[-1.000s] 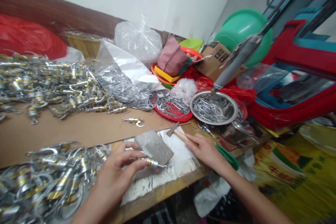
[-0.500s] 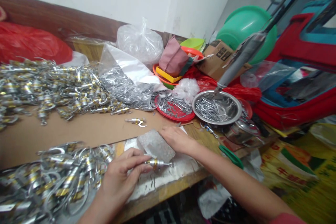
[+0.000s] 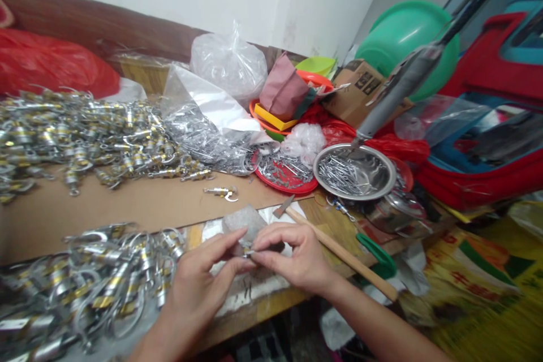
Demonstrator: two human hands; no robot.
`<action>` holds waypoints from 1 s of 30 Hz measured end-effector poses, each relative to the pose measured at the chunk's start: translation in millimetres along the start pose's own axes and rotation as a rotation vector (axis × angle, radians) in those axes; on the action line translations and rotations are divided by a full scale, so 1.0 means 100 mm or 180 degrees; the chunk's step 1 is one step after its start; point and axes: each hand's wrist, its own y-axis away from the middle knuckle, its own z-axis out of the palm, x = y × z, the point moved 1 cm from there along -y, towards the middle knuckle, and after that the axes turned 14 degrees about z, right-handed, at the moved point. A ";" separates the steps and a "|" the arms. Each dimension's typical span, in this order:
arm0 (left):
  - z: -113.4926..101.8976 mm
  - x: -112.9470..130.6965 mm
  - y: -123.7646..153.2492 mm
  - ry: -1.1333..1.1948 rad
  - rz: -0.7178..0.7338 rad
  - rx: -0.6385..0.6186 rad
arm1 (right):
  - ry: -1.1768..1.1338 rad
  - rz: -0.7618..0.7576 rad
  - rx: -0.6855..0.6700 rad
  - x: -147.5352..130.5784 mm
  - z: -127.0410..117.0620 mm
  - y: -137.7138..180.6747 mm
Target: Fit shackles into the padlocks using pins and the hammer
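Both hands meet over the near edge of the bench, around one small silver-and-gold metal fitting [image 3: 246, 251], mostly covered by the fingers. My left hand [image 3: 207, 271] pinches it from the left between thumb and forefinger. From the right, my right hand [image 3: 292, 254] closes thumb and fingers on its other end. Just behind the fingers sits a grey stone block [image 3: 244, 219], partly hidden by them. A hammer [image 3: 339, 246] with a wooden handle lies right of the block, its handle pointing toward the lower right. One similar hooked fitting [image 3: 221, 192] lies alone on the cardboard.
Piles of hooked fittings [image 3: 114, 277] lie front left and back left. Behind are a plastic bag of metal pieces [image 3: 207, 130], a red plate [image 3: 284, 175] of small parts and a steel bowl [image 3: 354, 172] of pins. A grey lever [image 3: 394, 90] slants over the bowl.
My right hand has moved from beside the stone block down to the fitting in my left hand and now grips its end. The hammer beside the block is now uncovered.
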 end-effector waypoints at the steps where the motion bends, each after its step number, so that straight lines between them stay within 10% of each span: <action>1: 0.00 0.00 0.00 0.0059 0.0096 -0.0036 | -0.0090 -0.0031 0.0010 0.02 0.00 0.00; 8: -0.01 0.04 0.03 0.0494 0.0164 -0.0326 | 0.0109 -0.0365 0.0211 0.06 -0.02 0.11; 18: -0.11 0.12 -0.03 0.0209 -0.0055 -0.0534 | 0.2145 -0.2433 0.0159 0.09 -0.14 0.23; 23: -0.11 0.10 0.00 0.0208 0.0009 -0.0309 | 0.1836 -0.2208 0.0329 0.07 -0.13 0.20; 30: -0.01 0.07 0.05 0.1313 -0.1265 0.0162 | 0.0878 -0.0965 0.0342 0.02 -0.01 0.22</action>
